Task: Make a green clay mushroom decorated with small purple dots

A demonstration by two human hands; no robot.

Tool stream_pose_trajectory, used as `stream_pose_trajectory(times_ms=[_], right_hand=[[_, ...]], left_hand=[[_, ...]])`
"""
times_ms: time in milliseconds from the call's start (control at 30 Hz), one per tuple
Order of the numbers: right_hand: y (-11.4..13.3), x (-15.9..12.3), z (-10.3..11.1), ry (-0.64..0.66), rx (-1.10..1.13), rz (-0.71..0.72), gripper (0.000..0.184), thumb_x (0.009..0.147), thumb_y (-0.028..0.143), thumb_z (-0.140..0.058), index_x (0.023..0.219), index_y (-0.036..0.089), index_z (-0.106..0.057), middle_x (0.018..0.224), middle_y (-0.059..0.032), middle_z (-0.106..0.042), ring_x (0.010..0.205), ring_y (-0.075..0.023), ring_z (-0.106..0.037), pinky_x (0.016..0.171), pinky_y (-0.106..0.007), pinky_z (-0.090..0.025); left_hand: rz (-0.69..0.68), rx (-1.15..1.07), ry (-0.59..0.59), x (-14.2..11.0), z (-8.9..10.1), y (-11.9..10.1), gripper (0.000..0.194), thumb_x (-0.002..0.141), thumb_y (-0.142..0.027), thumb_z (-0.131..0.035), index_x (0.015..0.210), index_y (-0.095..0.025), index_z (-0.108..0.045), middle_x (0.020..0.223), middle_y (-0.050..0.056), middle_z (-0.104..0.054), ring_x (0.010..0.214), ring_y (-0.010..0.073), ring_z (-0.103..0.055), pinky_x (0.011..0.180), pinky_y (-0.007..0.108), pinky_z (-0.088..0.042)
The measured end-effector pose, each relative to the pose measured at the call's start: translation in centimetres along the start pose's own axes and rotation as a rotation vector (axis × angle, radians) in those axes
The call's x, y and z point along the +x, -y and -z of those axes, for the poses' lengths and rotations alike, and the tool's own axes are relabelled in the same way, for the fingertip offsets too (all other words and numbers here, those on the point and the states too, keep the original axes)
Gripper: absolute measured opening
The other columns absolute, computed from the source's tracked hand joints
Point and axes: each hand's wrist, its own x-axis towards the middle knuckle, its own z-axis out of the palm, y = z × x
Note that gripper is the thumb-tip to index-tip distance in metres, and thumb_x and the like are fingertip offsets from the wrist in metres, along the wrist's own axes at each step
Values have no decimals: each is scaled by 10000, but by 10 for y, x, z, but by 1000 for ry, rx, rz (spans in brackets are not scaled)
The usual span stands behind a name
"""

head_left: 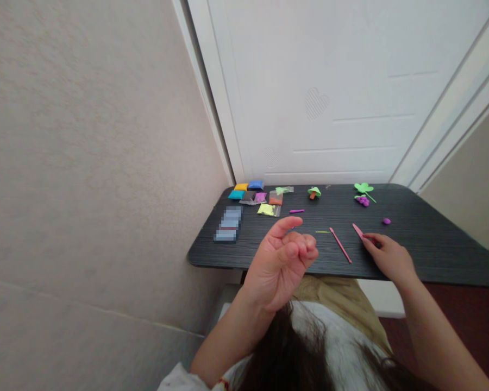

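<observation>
Raised in front of the table's near edge, my left hand [283, 258] has its palm turned up. Its index finger is bent and stands apart, while the thumb and the other fingers are curled together; what they hold, if anything, is hidden. My right hand [389, 258] rests at the table's front right, closed on a pink plastic clay knife [357, 231] whose blade points away and left. Between the hands lie a pink rod-shaped modelling tool [340, 245] and a thin yellow-green strip [323, 232]. A small purple clay ball [386, 221] sits beyond my right hand.
Bags of coloured clay [256, 196] lie at the back left of the black table [436, 239], near a blurred-out rectangle [229, 224]. Behind are a purple tool [297, 210], a clay mushroom [314, 193], a green clay leaf shape [364, 188] and purple clay grapes [362, 201].
</observation>
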Motion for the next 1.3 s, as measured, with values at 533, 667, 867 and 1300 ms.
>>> stream_pose_trajectory(times_ms=[533, 667, 867, 1300], right_hand=[[-1, 0, -1, -14, 3, 24, 401, 752, 493, -387, 966, 250, -624, 875, -30, -637, 738, -206, -576, 595, -304, -384], [-1, 0, -1, -12, 1, 19, 386, 756, 487, -384, 966, 264, -619, 894, -25, -638, 757, -218, -577, 599, -308, -385], [1, -1, 1, -10, 3, 29, 415, 749, 497, -383, 976, 244, -622, 876, -43, -641, 747, -225, -578, 580, -304, -376], [3, -2, 3, 1, 6, 3, 368, 756, 496, -396, 968, 283, -609, 853, -8, -632, 733, -204, -574, 590, -298, -372]], left_hand=[[-80, 56, -135, 7, 6, 2, 151, 717, -232, -621, 861, -189, -601, 535, -46, -446, 625, 77, -463, 602, 197, -377], [-90, 36, -122, 8, 9, 4, 226, 661, -163, -669, 876, -178, -602, 630, -31, -511, 693, 76, -491, 632, 187, -390], [-89, 58, -139, 8, 10, 5, 229, 650, -136, -675, 866, -183, -612, 614, -25, -562, 674, 75, -516, 650, 185, -416], [-67, -27, -102, 8, 8, 5, 186, 686, -189, -655, 863, -162, -605, 581, -38, -486, 651, 63, -465, 624, 168, -391]])
